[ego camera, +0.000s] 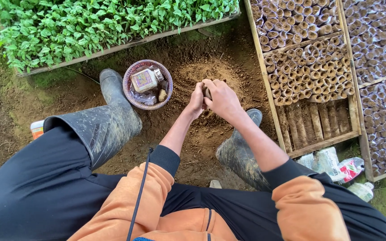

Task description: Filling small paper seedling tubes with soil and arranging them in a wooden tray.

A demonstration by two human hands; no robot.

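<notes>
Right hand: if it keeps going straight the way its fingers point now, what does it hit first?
The right hand points up-left at the left hand, and both close on a small dark object between them. That object and the left hand come first. Beyond them lies the brown loose soil mound; depth is unclear.

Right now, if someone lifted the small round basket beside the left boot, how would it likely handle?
The basket looks like thin woven plastic, so probably light and a bit flexible. It holds a small jar and a lump lying loose, so they may slide if it tilts. It sits on uneven soil, so a push could tip it.
</notes>
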